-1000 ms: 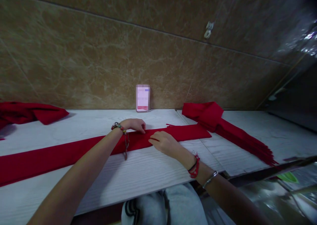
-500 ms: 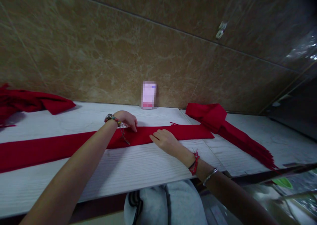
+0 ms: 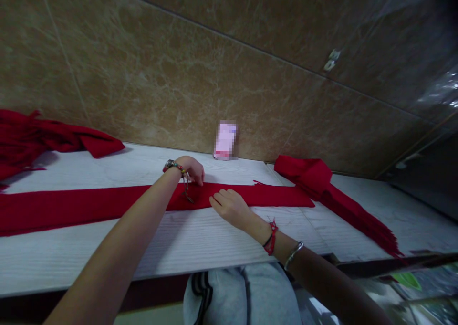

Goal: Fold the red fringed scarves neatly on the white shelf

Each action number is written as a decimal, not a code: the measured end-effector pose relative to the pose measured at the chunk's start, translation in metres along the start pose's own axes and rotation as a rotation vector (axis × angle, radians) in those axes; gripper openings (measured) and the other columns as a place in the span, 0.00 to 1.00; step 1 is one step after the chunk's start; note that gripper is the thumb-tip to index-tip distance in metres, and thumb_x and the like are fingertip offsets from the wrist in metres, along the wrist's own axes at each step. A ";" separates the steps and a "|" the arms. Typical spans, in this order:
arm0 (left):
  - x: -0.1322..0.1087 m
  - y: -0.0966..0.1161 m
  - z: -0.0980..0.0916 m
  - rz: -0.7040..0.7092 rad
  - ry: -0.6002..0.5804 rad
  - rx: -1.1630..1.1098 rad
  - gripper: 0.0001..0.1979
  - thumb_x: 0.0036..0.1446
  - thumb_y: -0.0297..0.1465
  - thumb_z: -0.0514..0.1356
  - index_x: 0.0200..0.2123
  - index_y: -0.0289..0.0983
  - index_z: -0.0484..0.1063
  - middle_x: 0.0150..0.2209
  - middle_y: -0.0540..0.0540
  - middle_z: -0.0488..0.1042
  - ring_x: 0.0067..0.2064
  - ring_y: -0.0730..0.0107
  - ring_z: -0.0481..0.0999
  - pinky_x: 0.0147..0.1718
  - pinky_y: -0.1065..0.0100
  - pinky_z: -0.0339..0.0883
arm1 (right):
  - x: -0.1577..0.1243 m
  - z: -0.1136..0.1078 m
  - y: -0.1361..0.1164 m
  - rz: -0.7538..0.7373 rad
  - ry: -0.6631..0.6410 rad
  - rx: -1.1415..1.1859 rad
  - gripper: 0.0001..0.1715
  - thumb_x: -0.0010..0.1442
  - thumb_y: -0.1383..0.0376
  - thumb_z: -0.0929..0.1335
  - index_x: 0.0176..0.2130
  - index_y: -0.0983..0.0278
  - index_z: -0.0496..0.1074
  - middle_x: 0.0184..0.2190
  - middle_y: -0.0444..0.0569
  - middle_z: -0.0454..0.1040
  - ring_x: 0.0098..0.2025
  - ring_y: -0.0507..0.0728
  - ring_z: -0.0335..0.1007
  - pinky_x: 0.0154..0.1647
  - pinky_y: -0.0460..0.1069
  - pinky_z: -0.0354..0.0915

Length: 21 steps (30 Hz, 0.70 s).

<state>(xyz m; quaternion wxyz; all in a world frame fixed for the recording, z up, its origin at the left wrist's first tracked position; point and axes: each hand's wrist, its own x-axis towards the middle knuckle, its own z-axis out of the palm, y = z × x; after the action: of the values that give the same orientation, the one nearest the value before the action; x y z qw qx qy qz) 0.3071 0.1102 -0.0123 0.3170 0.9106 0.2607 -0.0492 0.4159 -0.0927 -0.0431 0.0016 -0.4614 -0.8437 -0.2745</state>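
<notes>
A long red scarf (image 3: 118, 202), folded into a flat narrow strip, runs lengthwise along the white wood-grain tabletop (image 3: 179, 248). My left hand (image 3: 192, 168) is bent down at its far edge, fingers curled together on the cloth. Closer to me, my right hand (image 3: 231, 208) has its fingers bent over the near edge, pinching the fabric just right of the left hand. The fingertips of both hands are partly hidden. Part of the strip passes behind my left forearm, and its right end lies by a second red scarf (image 3: 311, 174) with a fringed end.
Another crumpled red scarf (image 3: 64, 136) is at the far left. A phone (image 3: 226, 140), blurred out, leans on the brown marbled wall (image 3: 179, 77) behind the table. A green item (image 3: 408, 280) shows below the table's right edge.
My right hand has slid left along the scarf, closer to my left hand, and its fingers are more curled. The left hand stays at the far edge. The view has shifted slightly.
</notes>
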 end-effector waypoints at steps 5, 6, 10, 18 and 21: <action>-0.013 0.008 -0.009 -0.103 -0.129 -0.038 0.12 0.32 0.38 0.64 0.24 0.38 0.73 0.24 0.48 0.73 0.31 0.66 0.68 0.29 0.69 0.63 | 0.004 -0.005 0.003 0.135 -0.039 0.016 0.13 0.62 0.74 0.58 0.41 0.69 0.69 0.31 0.53 0.72 0.33 0.56 0.67 0.31 0.50 0.61; -0.017 0.011 -0.012 -0.087 -0.118 -0.071 0.13 0.33 0.38 0.63 0.26 0.38 0.73 0.27 0.49 0.73 0.33 0.67 0.68 0.30 0.70 0.63 | 0.004 -0.008 0.006 0.174 -0.037 0.024 0.14 0.62 0.74 0.58 0.43 0.69 0.68 0.32 0.53 0.72 0.34 0.56 0.68 0.31 0.49 0.62; -0.026 0.026 -0.023 0.027 0.017 -0.224 0.16 0.39 0.40 0.61 0.31 0.37 0.71 0.32 0.49 0.72 0.36 0.69 0.68 0.32 0.73 0.63 | 0.004 -0.030 0.025 0.326 -0.035 0.080 0.19 0.63 0.72 0.56 0.52 0.66 0.64 0.36 0.54 0.73 0.36 0.56 0.69 0.32 0.48 0.64; 0.008 0.114 -0.049 0.197 0.251 -0.248 0.12 0.47 0.36 0.58 0.33 0.34 0.69 0.28 0.50 0.68 0.31 0.74 0.65 0.28 0.74 0.58 | -0.026 -0.068 0.093 0.532 0.081 0.138 0.25 0.62 0.74 0.55 0.57 0.62 0.61 0.46 0.56 0.68 0.42 0.58 0.68 0.39 0.50 0.66; 0.032 0.155 -0.053 0.249 0.277 -0.268 0.10 0.49 0.33 0.57 0.34 0.34 0.69 0.29 0.50 0.67 0.31 0.75 0.65 0.28 0.74 0.58 | -0.054 -0.077 0.123 0.554 0.149 0.110 0.25 0.61 0.74 0.55 0.55 0.64 0.63 0.46 0.56 0.68 0.45 0.59 0.67 0.43 0.52 0.65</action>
<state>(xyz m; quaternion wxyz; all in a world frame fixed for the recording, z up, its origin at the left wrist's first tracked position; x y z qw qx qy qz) 0.4088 0.0540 0.1072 0.4001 0.8834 0.1917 0.1506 0.5231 -0.1183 0.0651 0.1635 -0.6520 -0.6967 -0.2505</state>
